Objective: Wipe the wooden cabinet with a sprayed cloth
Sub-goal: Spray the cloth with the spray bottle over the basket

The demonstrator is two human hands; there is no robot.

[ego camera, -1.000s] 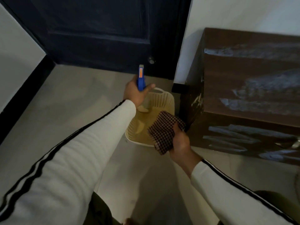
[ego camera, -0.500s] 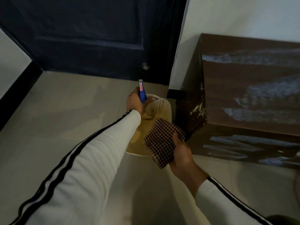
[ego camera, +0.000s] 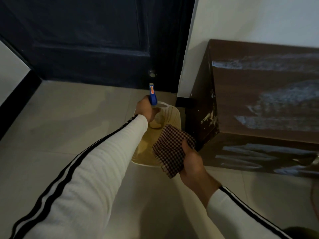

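Observation:
My left hand (ego camera: 145, 110) grips a spray bottle (ego camera: 152, 96) with a blue trigger head, held over the far rim of a cream plastic basket (ego camera: 173, 112) on the floor. The bottle's body is mostly hidden behind my hand. My right hand (ego camera: 190, 160) holds a dark red checked cloth (ego camera: 170, 149) spread out over the basket's right side. The brown wooden cabinet (ego camera: 259, 104) stands to the right, its top and front streaked with pale wet smears and its near corner chipped.
A dark door (ego camera: 89, 40) fills the back, with a small round stopper (ego camera: 152, 74) near its base. White wall (ego camera: 250, 19) rises behind the cabinet. Pale tiled floor (ego camera: 65, 118) spreads left, edged by a black skirting (ego camera: 15, 104).
My left hand has lowered the spray bottle toward the basket's far rim. My right hand still holds the cloth in about the same place beside the cabinet corner.

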